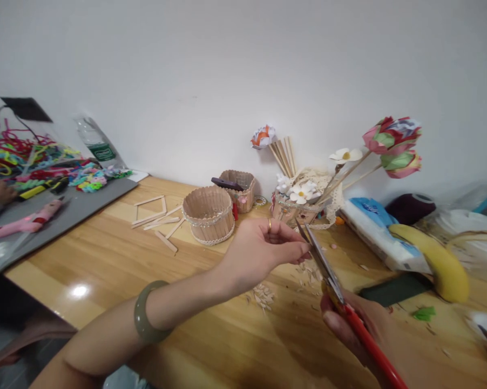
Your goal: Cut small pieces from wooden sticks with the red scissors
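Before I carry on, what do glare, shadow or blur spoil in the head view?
Head view: white glare burns out a spot on the glossy wooden table, soft shadow darkens its near side; the bottom-right corner looks smeared; the red-handled metal scissors read clearly enough, but whatever the left hand pinches is too small to tell.

Possibly lettering, too small to read, on bottle label point(101, 151) and blue-white packet point(383, 232).
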Action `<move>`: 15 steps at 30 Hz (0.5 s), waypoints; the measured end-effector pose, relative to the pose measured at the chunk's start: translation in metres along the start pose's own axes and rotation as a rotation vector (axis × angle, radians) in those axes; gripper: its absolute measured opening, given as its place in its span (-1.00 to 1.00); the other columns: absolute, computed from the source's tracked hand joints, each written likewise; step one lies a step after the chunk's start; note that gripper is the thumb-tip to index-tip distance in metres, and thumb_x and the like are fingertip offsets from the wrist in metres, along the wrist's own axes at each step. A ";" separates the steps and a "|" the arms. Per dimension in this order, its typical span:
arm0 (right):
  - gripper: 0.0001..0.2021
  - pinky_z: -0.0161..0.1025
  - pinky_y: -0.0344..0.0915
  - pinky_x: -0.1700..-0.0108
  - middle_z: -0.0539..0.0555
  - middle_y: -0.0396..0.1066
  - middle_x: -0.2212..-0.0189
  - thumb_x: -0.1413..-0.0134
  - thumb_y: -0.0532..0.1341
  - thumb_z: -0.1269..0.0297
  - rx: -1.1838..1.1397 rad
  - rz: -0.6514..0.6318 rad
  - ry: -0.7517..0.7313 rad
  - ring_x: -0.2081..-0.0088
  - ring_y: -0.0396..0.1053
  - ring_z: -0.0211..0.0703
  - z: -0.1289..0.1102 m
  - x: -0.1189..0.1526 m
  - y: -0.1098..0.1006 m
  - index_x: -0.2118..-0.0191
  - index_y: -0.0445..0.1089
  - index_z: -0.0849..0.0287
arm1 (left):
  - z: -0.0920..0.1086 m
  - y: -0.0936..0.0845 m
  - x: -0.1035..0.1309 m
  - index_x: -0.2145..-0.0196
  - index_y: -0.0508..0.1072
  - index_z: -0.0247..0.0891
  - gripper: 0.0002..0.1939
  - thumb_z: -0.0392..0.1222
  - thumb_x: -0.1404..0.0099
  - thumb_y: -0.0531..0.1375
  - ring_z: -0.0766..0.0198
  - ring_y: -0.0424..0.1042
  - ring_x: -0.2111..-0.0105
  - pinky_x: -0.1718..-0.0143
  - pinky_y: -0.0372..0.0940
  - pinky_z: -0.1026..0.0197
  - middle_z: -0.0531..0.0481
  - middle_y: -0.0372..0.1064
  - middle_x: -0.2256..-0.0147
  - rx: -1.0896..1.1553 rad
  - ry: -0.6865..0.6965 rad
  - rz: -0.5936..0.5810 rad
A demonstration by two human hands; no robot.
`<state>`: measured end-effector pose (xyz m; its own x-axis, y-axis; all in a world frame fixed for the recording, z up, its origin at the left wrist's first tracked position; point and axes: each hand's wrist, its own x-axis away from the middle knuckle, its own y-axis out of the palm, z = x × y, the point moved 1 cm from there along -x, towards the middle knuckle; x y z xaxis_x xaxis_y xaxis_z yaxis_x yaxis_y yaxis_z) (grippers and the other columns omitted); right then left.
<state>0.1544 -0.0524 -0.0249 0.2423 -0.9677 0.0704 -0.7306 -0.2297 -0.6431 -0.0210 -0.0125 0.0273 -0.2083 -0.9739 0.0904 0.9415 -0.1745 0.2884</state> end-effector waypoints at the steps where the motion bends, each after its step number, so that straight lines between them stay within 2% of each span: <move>1: -0.38 -0.31 -0.04 0.57 -0.11 -0.06 0.67 0.16 -0.09 -0.46 -0.004 0.002 0.004 0.60 -0.07 -0.27 -0.001 0.000 0.000 0.62 0.05 0.09 | 0.000 0.000 0.000 0.61 0.43 -0.38 -0.91 -0.43 0.04 0.27 0.44 0.36 0.58 0.43 0.32 0.33 0.08 0.38 0.63 -0.002 -0.006 0.002; 8: -0.38 -0.29 -0.06 0.58 -0.10 -0.03 0.70 0.22 -0.03 -0.46 -0.022 -0.018 0.053 0.63 -0.04 -0.27 -0.008 -0.001 -0.006 0.64 0.04 0.09 | 0.000 0.000 -0.003 0.60 0.44 -0.39 -0.92 -0.42 0.03 0.27 0.43 0.35 0.57 0.41 0.31 0.32 0.07 0.38 0.63 0.009 -0.044 -0.015; 13: -0.58 -0.23 0.20 0.57 -0.02 0.21 0.71 0.12 0.21 -0.13 -0.014 -0.101 0.038 0.60 0.24 -0.12 -0.015 -0.004 -0.015 0.66 0.15 0.08 | -0.002 -0.001 -0.004 0.59 0.44 -0.38 -0.94 -0.40 0.03 0.27 0.43 0.34 0.57 0.42 0.29 0.33 0.08 0.37 0.62 -0.015 -0.036 -0.007; 15: -0.62 -0.22 0.24 0.59 0.00 0.27 0.71 0.08 0.21 -0.05 0.022 -0.031 0.002 0.60 0.29 -0.08 -0.013 -0.003 -0.014 0.67 0.18 0.07 | -0.003 -0.002 -0.004 0.57 0.45 -0.37 -0.96 -0.38 0.03 0.27 0.44 0.33 0.56 0.43 0.27 0.34 0.09 0.37 0.62 -0.056 -0.020 0.001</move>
<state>0.1556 -0.0476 -0.0065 0.2634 -0.9603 0.0921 -0.7086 -0.2574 -0.6570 -0.0213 -0.0090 0.0240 -0.2122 -0.9710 0.1097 0.9548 -0.1822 0.2349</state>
